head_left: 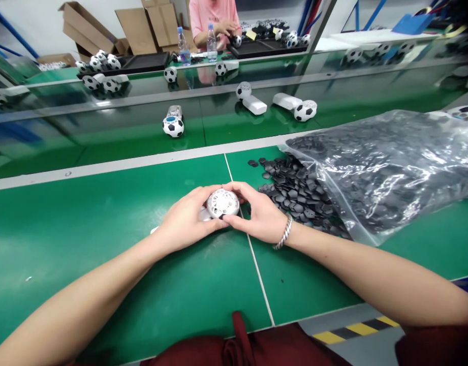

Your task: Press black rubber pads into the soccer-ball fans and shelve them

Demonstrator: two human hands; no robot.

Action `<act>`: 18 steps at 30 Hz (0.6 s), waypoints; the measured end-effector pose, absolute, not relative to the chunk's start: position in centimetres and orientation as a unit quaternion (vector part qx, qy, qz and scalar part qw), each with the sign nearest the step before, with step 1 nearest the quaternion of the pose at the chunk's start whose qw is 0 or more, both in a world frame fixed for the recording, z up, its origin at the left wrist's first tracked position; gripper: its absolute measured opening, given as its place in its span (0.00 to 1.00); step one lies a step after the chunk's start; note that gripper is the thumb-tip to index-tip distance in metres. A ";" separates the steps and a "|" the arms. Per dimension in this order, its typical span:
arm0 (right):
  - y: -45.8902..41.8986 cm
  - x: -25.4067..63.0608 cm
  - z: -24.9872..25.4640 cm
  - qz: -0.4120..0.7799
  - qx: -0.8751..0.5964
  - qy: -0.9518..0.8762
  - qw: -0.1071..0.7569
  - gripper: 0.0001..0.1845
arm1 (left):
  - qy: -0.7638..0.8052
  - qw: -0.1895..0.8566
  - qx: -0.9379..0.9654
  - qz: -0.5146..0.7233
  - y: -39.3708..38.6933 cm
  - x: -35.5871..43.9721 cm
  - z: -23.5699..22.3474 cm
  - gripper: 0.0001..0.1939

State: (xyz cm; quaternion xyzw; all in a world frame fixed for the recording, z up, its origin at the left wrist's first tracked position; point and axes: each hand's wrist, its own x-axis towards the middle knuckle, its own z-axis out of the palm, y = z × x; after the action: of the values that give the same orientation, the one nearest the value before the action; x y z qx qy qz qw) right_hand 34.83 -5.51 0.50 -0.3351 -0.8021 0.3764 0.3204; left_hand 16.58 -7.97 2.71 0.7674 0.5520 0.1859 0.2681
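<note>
Between my two hands is a white soccer-ball-shaped piece [223, 203] with an openwork pattern on top, held low over the green table. My left hand [190, 216] is closed around its left side, with the thumb at the near edge. From the right, my right hand [262, 213] grips the same piece, thumb in front and fingers behind; a dark spot shows by the thumbs. A pale handle-like part shows partly under my left hand. Right of my right hand lies a heap of small black pentagon pieces [294, 195].
A clear plastic bag [394, 168] full of black pieces lies at the right. Beyond the table edge, a green conveyor [134, 145] carries several soccer-ball devices [173, 124]. Across it a person in pink [214, 23] handles a ball near water bottles [212, 43] and black trays [146, 62].
</note>
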 end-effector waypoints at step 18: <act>-0.9 38.2 1.6 0.143 -0.472 -0.843 0.218 0.03 | 0.578 0.140 0.799 0.088 -7.0 15.0 2.9 0.33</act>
State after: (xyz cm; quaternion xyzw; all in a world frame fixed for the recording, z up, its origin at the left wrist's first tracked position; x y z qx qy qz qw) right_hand 38.19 -0.93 1.57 -0.4717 -0.8425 0.1426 0.2177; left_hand 14.97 -6.99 2.90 0.7987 0.5785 0.0880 0.1404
